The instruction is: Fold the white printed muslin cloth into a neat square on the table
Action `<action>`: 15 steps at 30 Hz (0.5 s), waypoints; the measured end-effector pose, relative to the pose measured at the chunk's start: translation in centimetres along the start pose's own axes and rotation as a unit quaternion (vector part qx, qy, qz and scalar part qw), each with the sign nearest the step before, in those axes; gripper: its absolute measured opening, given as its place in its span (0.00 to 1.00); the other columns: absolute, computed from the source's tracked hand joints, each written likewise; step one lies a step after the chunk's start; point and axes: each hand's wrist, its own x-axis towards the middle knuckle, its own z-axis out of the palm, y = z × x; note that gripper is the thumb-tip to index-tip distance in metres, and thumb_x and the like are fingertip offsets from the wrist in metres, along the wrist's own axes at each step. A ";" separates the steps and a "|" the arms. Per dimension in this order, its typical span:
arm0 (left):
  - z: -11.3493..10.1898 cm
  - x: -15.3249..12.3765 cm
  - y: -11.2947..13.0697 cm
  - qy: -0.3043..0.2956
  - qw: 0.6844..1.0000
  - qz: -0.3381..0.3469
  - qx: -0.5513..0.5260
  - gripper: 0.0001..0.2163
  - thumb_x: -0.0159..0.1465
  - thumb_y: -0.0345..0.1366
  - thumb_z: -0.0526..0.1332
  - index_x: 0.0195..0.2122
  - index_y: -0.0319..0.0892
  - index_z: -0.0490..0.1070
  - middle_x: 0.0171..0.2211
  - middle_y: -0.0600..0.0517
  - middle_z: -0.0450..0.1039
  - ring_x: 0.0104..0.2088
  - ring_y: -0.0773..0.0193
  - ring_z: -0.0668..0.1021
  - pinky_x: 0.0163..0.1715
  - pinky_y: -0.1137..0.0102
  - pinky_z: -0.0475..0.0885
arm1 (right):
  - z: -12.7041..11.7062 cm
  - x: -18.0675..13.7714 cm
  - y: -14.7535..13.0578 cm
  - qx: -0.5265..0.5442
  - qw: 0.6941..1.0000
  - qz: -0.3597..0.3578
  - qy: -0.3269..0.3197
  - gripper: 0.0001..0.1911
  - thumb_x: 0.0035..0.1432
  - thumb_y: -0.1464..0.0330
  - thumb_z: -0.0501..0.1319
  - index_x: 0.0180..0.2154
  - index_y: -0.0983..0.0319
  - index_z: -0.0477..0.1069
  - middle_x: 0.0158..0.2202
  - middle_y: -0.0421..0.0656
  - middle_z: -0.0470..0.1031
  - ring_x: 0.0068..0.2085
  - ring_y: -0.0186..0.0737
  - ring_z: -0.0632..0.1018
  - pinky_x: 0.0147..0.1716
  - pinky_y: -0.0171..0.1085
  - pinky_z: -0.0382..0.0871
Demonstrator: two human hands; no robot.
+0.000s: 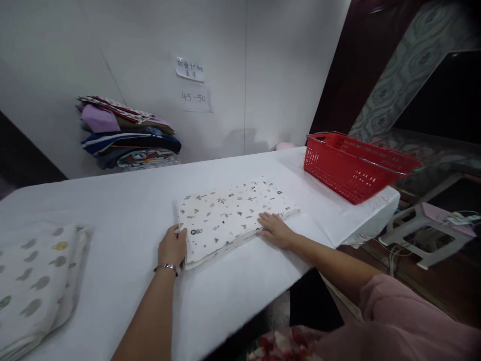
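A folded white cloth [225, 215] with small grey and green prints lies flat on the white-covered table in front of me. My left hand [173, 246], a metal band at its wrist, grips the cloth's left edge, with the thumb on top and the other fingers partly hidden at the side. On the near right part of the same cloth, my right hand [276, 230] rests with its fingers stretched out over the top layer. Several layers show along the near edge.
Another folded printed cloth [41, 281] lies at the table's left. A red plastic basket [338, 173] stands at the right end. Stacked folded clothes [128, 135] sit at the back by the wall. Beyond the table's right edge is a plastic stool [432, 230].
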 end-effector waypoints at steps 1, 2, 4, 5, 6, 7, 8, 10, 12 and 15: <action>0.0 -0.1 0.1 0.003 1.000 0.004 0.009 0.20 0.64 0.40 0.53 0.55 0.37 0.66 0.45 0.42 0.76 0.48 0.51 0.76 0.47 0.62 0.70 | -0.1 -0.4 0.6 0.017 1.000 -0.002 0.013 0.27 0.63 0.55 0.51 0.61 0.54 0.62 0.65 0.43 0.55 0.66 0.49 0.55 0.64 0.51 0.43; 0.0 -0.2 0.2 0.006 1.000 0.007 0.015 0.20 0.64 0.40 0.53 0.55 0.37 0.66 0.45 0.42 0.76 0.47 0.51 0.76 0.47 0.62 0.70 | -0.4 -0.7 1.3 0.033 0.999 0.006 0.037 0.25 0.62 0.56 0.52 0.59 0.55 0.65 0.64 0.43 0.59 0.65 0.49 0.57 0.64 0.51 0.44; 0.0 -0.4 0.2 0.017 1.000 0.011 0.023 0.20 0.64 0.41 0.53 0.54 0.38 0.67 0.45 0.42 0.76 0.46 0.51 0.77 0.46 0.62 0.70 | -1.5 -1.0 3.4 0.051 0.991 0.054 0.108 0.23 0.61 0.58 0.53 0.55 0.58 0.70 0.61 0.46 0.64 0.63 0.48 0.61 0.63 0.50 0.49; 0.0 -0.4 0.2 0.022 0.999 0.012 0.026 0.20 0.64 0.41 0.53 0.54 0.38 0.67 0.44 0.42 0.76 0.45 0.51 0.77 0.45 0.62 0.71 | -2.2 -1.1 4.7 0.056 0.983 0.093 0.150 0.22 0.61 0.60 0.53 0.53 0.61 0.71 0.60 0.48 0.66 0.62 0.48 0.63 0.62 0.49 0.51; 0.1 -0.4 0.2 0.025 0.999 0.013 0.029 0.20 0.64 0.41 0.53 0.54 0.38 0.67 0.44 0.42 0.76 0.45 0.51 0.77 0.44 0.62 0.71 | -3.0 -1.2 6.1 0.063 0.972 0.136 0.183 0.22 0.60 0.61 0.53 0.51 0.63 0.72 0.59 0.50 0.67 0.60 0.49 0.65 0.60 0.49 0.54; 0.2 -0.5 0.1 0.028 0.999 0.013 0.031 0.20 0.64 0.42 0.53 0.53 0.38 0.67 0.44 0.42 0.76 0.45 0.51 0.77 0.44 0.62 0.71 | -3.9 -1.2 7.5 0.075 0.957 0.186 0.208 0.22 0.59 0.61 0.53 0.50 0.65 0.73 0.57 0.52 0.68 0.58 0.49 0.67 0.58 0.48 0.58; 0.2 -0.4 0.1 0.030 0.999 0.013 0.032 0.20 0.64 0.42 0.53 0.53 0.38 0.67 0.44 0.42 0.76 0.44 0.51 0.77 0.44 0.61 0.71 | -4.7 -1.3 8.8 0.099 0.936 0.250 0.229 0.21 0.58 0.62 0.54 0.48 0.65 0.73 0.53 0.51 0.71 0.54 0.48 0.71 0.54 0.46 0.63; 0.3 -0.4 0.0 0.031 0.999 0.014 0.031 0.20 0.64 0.43 0.53 0.54 0.38 0.67 0.44 0.42 0.76 0.44 0.51 0.77 0.44 0.61 0.71 | -6.2 -1.4 10.9 0.144 0.901 0.338 0.232 0.19 0.55 0.62 0.57 0.43 0.65 0.75 0.42 0.49 0.77 0.42 0.44 0.77 0.43 0.41 0.70; 0.3 -0.4 0.0 0.029 0.999 0.014 0.028 0.21 0.64 0.43 0.52 0.54 0.38 0.66 0.44 0.42 0.76 0.45 0.51 0.77 0.44 0.61 0.71 | -7.1 -1.3 12.0 0.172 0.890 0.369 0.203 0.15 0.54 0.62 0.58 0.38 0.66 0.76 0.30 0.45 0.77 0.31 0.39 0.76 0.32 0.36 0.70; 0.2 -0.6 0.1 0.021 0.999 0.009 0.022 0.21 0.64 0.43 0.52 0.54 0.38 0.66 0.45 0.42 0.76 0.46 0.51 0.77 0.45 0.61 0.71 | -7.5 -1.0 12.3 0.187 0.893 0.377 0.159 0.12 0.53 0.62 0.61 0.30 0.65 0.74 0.19 0.40 0.71 0.21 0.33 0.69 0.24 0.33 0.64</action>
